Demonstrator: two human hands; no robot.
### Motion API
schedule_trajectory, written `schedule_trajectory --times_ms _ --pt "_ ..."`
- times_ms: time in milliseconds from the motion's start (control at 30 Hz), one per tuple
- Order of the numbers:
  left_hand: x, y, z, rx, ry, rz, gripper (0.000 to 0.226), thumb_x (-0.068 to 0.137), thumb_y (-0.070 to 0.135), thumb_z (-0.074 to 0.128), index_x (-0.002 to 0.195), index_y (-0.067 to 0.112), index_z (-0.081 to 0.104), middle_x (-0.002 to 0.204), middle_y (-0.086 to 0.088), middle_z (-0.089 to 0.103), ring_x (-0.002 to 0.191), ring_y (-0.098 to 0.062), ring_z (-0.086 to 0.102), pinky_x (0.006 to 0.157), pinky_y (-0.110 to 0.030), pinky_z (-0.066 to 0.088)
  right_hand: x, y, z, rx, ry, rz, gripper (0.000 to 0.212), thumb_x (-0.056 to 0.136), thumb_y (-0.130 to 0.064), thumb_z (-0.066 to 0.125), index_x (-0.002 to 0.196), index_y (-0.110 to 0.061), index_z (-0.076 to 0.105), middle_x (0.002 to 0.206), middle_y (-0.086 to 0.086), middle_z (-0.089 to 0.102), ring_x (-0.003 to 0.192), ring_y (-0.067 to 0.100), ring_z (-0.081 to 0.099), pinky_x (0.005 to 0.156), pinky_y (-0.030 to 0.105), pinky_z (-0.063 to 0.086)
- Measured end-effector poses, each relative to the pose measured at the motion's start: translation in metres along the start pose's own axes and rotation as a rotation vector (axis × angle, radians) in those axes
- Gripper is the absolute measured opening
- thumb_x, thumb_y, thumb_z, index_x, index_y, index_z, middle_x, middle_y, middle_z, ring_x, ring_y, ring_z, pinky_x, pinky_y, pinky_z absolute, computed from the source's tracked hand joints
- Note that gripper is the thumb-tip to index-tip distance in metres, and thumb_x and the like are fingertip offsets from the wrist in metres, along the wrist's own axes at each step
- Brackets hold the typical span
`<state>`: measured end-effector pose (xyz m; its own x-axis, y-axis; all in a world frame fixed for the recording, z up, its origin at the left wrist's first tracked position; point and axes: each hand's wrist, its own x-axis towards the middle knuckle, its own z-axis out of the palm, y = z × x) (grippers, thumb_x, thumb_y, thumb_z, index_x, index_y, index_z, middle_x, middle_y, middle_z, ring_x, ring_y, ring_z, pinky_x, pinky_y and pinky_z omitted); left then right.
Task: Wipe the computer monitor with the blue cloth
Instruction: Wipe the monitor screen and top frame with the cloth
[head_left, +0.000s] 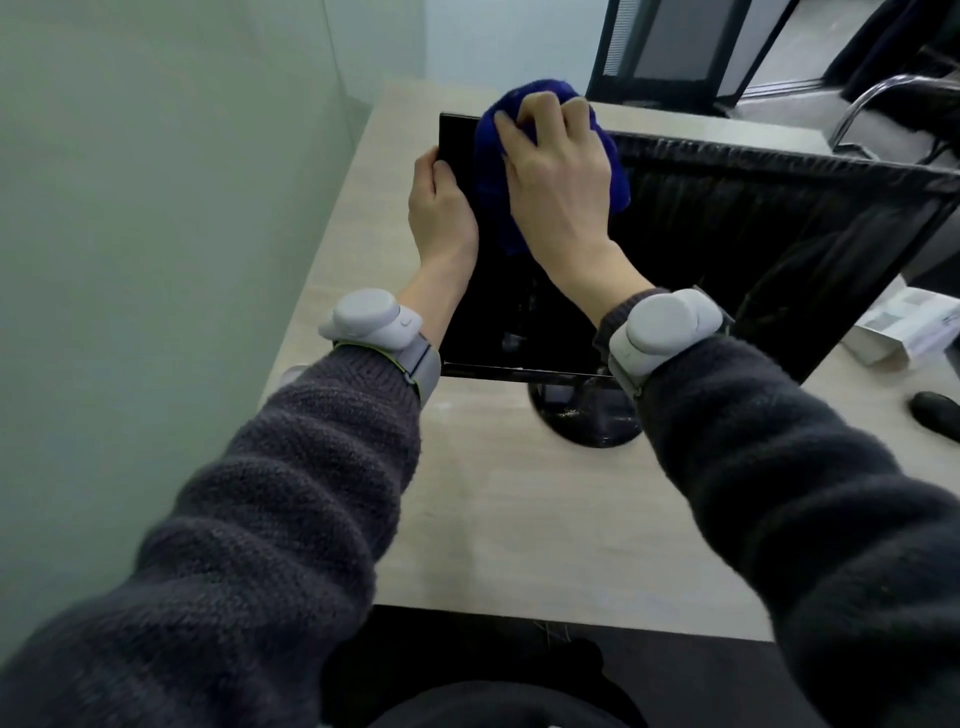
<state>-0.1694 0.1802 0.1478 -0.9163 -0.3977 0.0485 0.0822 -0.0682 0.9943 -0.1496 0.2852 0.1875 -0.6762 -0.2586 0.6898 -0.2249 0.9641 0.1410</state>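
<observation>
Head view: the pale counter (519, 519) carries the computer monitor (727, 249), which stands on its round base (587, 423), screen dark and facing the person; the blue cloth (493, 176) is bunched against the screen's upper left corner, lapping over the top edge; the right hand (558, 176) lies on it, fingers (540, 106) curled into the fabric and pressing it to the glass; the left hand (441, 208) grips the monitor's left edge, thumb on the front, steadying it; by my judgement the wipe is under way at this one corner; the wide stretch of screen to the right and the lower part look yet to be covered, though how clean they are I cannot tell.
</observation>
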Motion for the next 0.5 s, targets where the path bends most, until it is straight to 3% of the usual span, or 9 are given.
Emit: schedule_trajectory --times_ms 133,233,333,500 --pt "0.003 -0.002 -0.005 -0.044 0.011 -0.018 0.032 0.097 0.007 0.035 0.119 0.004 0.058 0.117 -0.013 0.063 0.101 -0.022 0.056 0.084 -0.023 0.045 -0.022 -0.006 0.016 -0.047 0.114 -0.13 0.025 0.086 -0.015 0.06 0.108 -0.013 0.07 0.1 0.008 0.068 0.082 0.03 0.063 0.057 0.036 0.049" --pt "0.003 -0.004 -0.004 -0.061 0.0 -0.032 0.032 0.095 0.006 0.036 0.117 0.005 0.06 0.116 -0.013 0.064 0.108 -0.025 0.057 0.094 -0.031 0.044 -0.054 -0.006 0.024 -0.046 0.045 -0.228 0.023 0.087 -0.017 0.06 0.108 -0.013 0.07 0.099 0.008 0.068 0.08 0.029 0.063 0.056 0.035 0.047" --pt "0.002 -0.006 -0.006 -0.055 -0.023 -0.046 0.032 0.095 0.007 0.036 0.117 0.006 0.06 0.116 -0.012 0.064 0.109 -0.025 0.057 0.094 -0.031 0.044 -0.076 -0.008 0.023 -0.025 -0.074 -0.302 0.023 0.088 -0.015 0.059 0.108 -0.011 0.07 0.1 0.009 0.068 0.082 0.03 0.063 0.058 0.036 0.048" --pt "-0.008 -0.016 -0.007 -0.031 -0.028 -0.06 0.032 0.098 0.008 0.034 0.121 0.001 0.055 0.121 -0.018 0.061 0.113 -0.03 0.054 0.1 -0.036 0.042 -0.043 -0.001 0.004 0.014 0.125 -0.175 0.02 0.088 -0.017 0.059 0.104 -0.014 0.071 0.094 0.009 0.068 0.079 0.03 0.064 0.053 0.035 0.049"
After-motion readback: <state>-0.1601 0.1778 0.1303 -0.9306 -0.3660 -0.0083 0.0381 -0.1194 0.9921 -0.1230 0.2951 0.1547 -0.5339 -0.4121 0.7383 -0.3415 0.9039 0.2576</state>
